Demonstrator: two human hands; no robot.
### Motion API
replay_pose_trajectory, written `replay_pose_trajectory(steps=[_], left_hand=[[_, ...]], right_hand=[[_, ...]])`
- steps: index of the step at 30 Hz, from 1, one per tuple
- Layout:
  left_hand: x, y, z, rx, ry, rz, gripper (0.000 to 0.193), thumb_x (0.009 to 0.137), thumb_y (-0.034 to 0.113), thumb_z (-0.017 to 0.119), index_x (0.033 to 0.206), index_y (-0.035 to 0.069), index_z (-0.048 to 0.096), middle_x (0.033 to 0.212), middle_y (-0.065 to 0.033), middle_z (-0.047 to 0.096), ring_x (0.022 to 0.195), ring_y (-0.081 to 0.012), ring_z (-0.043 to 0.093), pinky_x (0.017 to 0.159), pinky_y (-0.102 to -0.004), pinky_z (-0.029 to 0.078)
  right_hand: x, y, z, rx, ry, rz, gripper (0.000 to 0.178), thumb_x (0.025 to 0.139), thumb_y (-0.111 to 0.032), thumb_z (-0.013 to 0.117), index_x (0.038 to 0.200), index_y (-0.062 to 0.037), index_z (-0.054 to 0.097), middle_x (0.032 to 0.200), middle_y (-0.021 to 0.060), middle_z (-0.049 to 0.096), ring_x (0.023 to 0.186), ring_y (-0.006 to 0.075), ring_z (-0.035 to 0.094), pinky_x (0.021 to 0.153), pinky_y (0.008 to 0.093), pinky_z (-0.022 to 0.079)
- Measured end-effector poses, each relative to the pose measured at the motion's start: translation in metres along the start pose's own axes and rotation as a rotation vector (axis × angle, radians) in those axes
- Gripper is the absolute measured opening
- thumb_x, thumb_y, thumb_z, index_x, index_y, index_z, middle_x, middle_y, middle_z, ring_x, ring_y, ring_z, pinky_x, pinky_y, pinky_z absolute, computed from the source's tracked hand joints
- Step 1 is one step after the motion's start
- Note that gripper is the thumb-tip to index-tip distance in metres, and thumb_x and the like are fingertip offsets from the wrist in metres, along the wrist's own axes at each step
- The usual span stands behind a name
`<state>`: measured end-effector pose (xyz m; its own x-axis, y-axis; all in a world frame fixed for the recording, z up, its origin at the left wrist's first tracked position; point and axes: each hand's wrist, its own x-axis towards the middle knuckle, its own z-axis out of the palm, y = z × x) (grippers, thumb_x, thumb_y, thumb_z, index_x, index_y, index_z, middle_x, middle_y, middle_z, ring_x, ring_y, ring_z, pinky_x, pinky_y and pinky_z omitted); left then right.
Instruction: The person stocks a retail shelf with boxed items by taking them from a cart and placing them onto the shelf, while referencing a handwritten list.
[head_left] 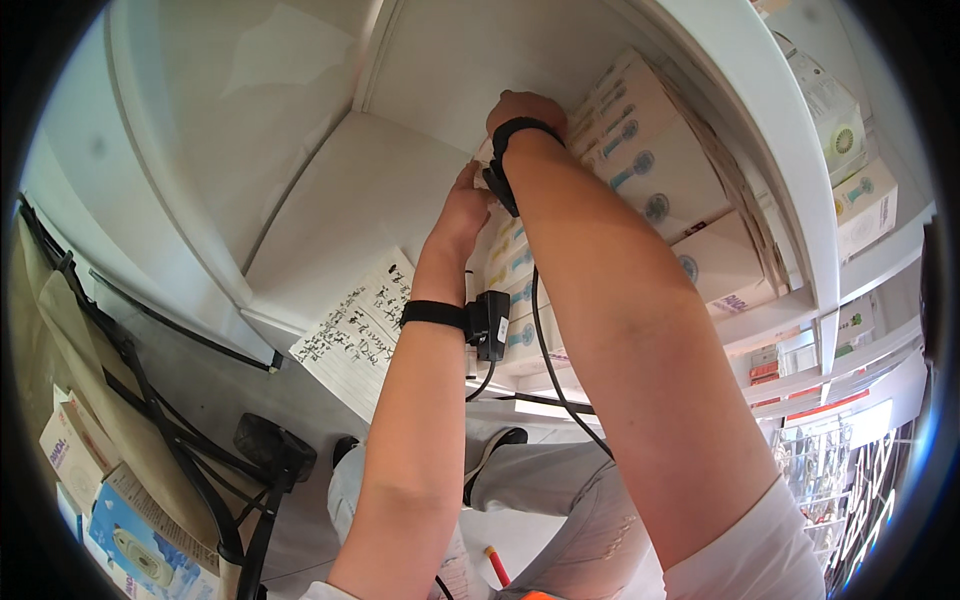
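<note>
Both my arms reach deep into a white cabinet shelf with rows of slim white boxes printed with pictures of small fans. My left hand (464, 212) is at the inner end of the left row of fan boxes (520, 268), index finger stretched out and touching them; its other fingers are partly hidden. Farther back, my right hand (527, 108) is closed, fingers curled, at the far end of the boxes. Whatever it holds is hidden behind it. To its right stands a row of fan boxes with blue pictures (640, 165).
A handwritten sheet (350, 325) lies on the shelf's front left. Black wrist straps carry small black devices (490, 325) with cables. A black-framed cart (150, 390) and a blue box (150, 540) stand at left. More stocked shelves (860, 210) line the right.
</note>
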<state>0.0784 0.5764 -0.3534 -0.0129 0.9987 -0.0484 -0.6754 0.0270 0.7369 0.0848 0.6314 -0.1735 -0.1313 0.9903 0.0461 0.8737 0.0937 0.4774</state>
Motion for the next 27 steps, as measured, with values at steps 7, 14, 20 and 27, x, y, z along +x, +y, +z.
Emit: replay_pose_trajectory(steps=[7, 14, 20, 27], left_hand=[[-0.014, 0.012, 0.007, 0.051, 0.052, -0.007, 0.077, 0.090, 0.006, 0.055, 0.162, 0.017, 0.029, 0.159, -0.0076, 0.041, 0.140, -0.0267, 0.042, 0.109, -0.0442, 0.039], [-0.029, 0.019, 0.019, -0.081, 0.159, -0.019, 0.063, 0.092, 0.006, 0.059, 0.153, 0.009, 0.042, 0.128, -0.0056, 0.057, 0.123, -0.0236, 0.053, 0.114, -0.0466, 0.039], [0.003, -0.019, -0.028, 0.150, 0.226, -0.006, 0.055, 0.094, 0.004, 0.059, 0.148, 0.007, 0.046, 0.116, -0.0057, 0.060, 0.103, -0.0261, 0.060, 0.104, -0.0506, 0.048], [-0.027, 0.013, 0.000, -0.041, 0.126, -0.133, 0.049, 0.096, 0.009, 0.061, 0.142, 0.005, 0.049, 0.122, -0.0097, 0.057, 0.107, -0.0276, 0.058, 0.102, -0.0518, 0.048]], right_hand=[[0.003, 0.004, 0.002, 0.006, 0.010, -0.021, 0.033, 0.093, -0.032, 0.064, 0.118, -0.0129, 0.076, 0.117, 0.0065, 0.075, 0.100, 0.0268, 0.074, 0.072, 0.0494, 0.061], [0.006, 0.020, -0.008, 0.044, -0.126, -0.102, 0.038, 0.098, -0.022, 0.056, 0.135, -0.0135, 0.063, 0.139, 0.0107, 0.062, 0.124, 0.0321, 0.062, 0.095, 0.0517, 0.056], [0.034, 0.006, -0.001, -0.056, -0.141, -0.215, 0.058, 0.095, -0.003, 0.053, 0.152, -0.0125, 0.045, 0.147, 0.0189, 0.055, 0.130, 0.0382, 0.058, 0.104, 0.0521, 0.053], [0.049, 0.016, 0.000, 0.015, -0.177, -0.162, 0.073, 0.088, 0.002, 0.059, 0.155, -0.0210, 0.043, 0.147, 0.0178, 0.056, 0.131, 0.0371, 0.058, 0.105, 0.0483, 0.053]])
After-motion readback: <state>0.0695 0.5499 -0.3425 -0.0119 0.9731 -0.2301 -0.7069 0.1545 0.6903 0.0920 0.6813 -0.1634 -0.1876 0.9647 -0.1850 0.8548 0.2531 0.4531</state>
